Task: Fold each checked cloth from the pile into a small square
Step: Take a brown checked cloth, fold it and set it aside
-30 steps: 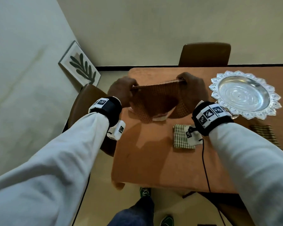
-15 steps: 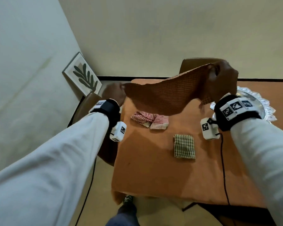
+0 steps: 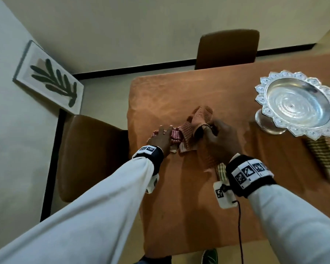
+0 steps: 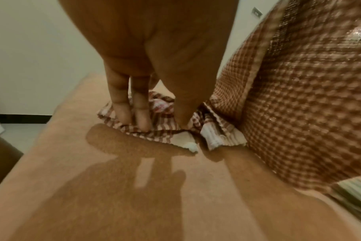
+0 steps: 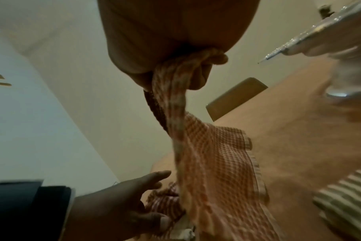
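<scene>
Our right hand [image 3: 215, 138] fists the bunched orange cloth [image 5: 212, 163], hanging below its fingers. Left hand [image 3: 161, 139] flat, fingers straight on the red cloth [image 4: 161, 128]. Risk: the dangling cloth drags that pile or snags underneath.

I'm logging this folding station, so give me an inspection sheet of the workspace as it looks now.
Surface: orange-covered table.
Job's things: orange checked cloth, bunched; red-and-white checked cloth, crumpled; green checked folded cloth.
Clutter: ornate silver footed dish; striped brown cloth beside it.
Hands: left hand flat on the red-and-white cloth; right hand grips the orange cloth.
Cables: black wrist cable.
Surroundings: two brown chairs, framed leaf picture.
</scene>
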A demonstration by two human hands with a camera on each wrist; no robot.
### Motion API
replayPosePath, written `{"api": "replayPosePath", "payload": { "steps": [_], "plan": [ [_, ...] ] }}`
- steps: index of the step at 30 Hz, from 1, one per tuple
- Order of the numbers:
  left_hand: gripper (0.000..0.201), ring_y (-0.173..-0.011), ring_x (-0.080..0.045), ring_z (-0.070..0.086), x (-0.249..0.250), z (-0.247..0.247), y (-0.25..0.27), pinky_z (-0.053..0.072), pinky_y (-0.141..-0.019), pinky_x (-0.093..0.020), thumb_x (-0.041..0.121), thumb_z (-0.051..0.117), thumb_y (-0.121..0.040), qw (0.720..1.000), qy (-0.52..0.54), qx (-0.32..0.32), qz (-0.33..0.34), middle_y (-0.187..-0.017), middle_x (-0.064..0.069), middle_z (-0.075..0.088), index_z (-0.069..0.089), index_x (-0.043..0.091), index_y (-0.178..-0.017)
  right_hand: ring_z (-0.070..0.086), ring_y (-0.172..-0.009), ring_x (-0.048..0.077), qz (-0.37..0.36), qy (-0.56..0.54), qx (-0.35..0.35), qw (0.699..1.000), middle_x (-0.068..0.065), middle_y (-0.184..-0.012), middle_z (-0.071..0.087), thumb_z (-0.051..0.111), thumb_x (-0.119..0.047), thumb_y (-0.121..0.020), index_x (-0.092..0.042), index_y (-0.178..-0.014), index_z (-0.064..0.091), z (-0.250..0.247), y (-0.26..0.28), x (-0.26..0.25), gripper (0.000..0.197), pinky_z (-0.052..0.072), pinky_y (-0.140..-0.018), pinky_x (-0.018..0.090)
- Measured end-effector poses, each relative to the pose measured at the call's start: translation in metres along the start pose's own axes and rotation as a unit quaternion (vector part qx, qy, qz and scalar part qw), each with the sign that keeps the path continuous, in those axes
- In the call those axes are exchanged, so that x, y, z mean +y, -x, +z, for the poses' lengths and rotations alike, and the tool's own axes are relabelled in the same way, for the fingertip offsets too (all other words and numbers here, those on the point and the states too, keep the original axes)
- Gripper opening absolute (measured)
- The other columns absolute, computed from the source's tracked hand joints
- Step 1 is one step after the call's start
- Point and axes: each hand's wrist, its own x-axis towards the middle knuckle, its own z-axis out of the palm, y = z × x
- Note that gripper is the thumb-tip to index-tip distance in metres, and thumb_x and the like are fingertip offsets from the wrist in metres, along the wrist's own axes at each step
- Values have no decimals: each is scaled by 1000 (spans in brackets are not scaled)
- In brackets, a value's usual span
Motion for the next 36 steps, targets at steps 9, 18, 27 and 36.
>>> {"api": "replayPosePath", "payload": {
  "steps": [9, 18, 27, 36],
  "plan": [
    [24, -96, -40, 62, -36, -53, 2, 40, -70, -36, 30, 48, -92, 970, 125, 198, -70, -106, -20, 65, 53, 13, -109, 59, -68, 18, 21, -20, 35, 999, 1, -79, 64, 60, -28, -93, -14, -90, 64, 7, -31, -16, 15, 41, -57, 23],
    [49, -117, -32, 57, -14, -72, 10, 45, -98, -34, 29, 62, -89, 996, 84, 17, 27, -132, -16, 59, 54, 8, -132, 62, -69, 14, -40, -16, 31, 999, 2, -83, 69, 60, -22, -92, -13, -97, 69, -23, -62, -34, 14, 47, -57, 15],
    [14, -83, -29, 63, 103, -105, 63, 42, -64, -31, 24, 55, -90, 936, 173, 273, 138, -94, -9, 69, 62, 14, -97, 64, -72, 11, -107, 4, -76, 991, -5, -81, 68, 63, -37, -87, -27, -88, 68, -67, -49, -29, 11, 57, -65, 33],
    [16, -88, -24, 66, 130, -143, 104, 48, -76, -25, 15, 59, -85, 891, 215, 399, 17, -94, -6, 73, 73, 17, -94, 65, -60, 26, -115, -74, -132, 982, 6, -69, 65, 65, -15, -91, -18, -79, 65, -165, -27, 3, 13, 57, -54, 40]
  ]
}}
